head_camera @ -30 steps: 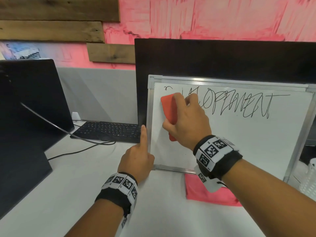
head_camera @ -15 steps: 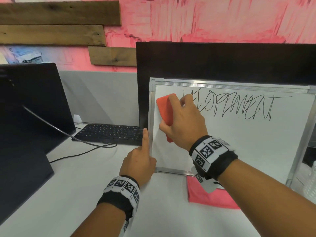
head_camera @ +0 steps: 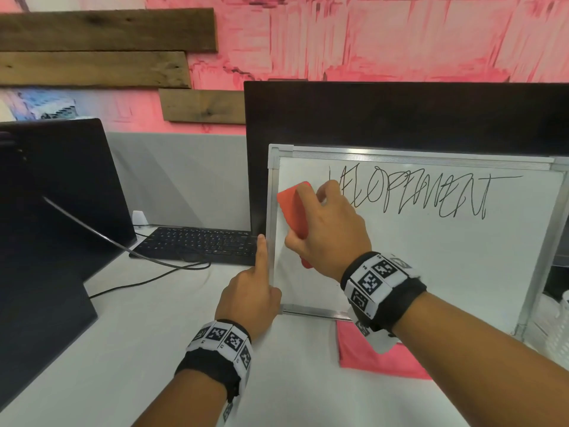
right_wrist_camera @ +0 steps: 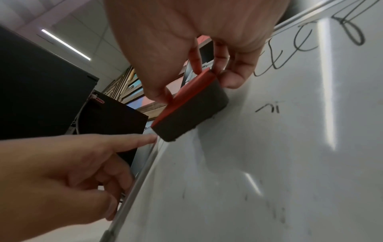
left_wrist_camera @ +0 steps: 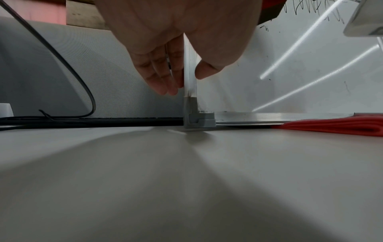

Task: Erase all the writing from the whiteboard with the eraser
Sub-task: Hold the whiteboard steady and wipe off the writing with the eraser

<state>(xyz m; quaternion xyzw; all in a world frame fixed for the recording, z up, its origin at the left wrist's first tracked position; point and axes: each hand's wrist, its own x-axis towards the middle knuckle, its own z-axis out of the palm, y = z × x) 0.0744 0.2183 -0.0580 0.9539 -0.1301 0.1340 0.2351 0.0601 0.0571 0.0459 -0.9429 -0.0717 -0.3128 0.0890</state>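
Note:
The whiteboard [head_camera: 431,266] stands upright on the desk and leans on a monitor. Black scrawled writing [head_camera: 431,195] runs across its upper part. My right hand [head_camera: 329,232] grips a red eraser [head_camera: 292,211] with a dark felt face [right_wrist_camera: 190,114], pressed flat on the board near the upper left corner. A small stray mark [right_wrist_camera: 269,108] lies just beside the eraser. My left hand [head_camera: 249,291] pinches the board's left frame [left_wrist_camera: 188,65], thumb in front, fingers behind, index finger [right_wrist_camera: 132,140] pointing up along the edge.
A dark monitor [head_camera: 400,118] stands behind the board, another [head_camera: 55,195] at the left with a cable [head_camera: 123,248]. A black keyboard [head_camera: 200,241] lies left of the board. A folded red cloth [head_camera: 378,355] sits under the board's bottom edge. A white basket [head_camera: 562,328] is far right.
My right hand has slid the eraser a little left, closer to the board's left frame. My left hand has kept its hold on the frame.

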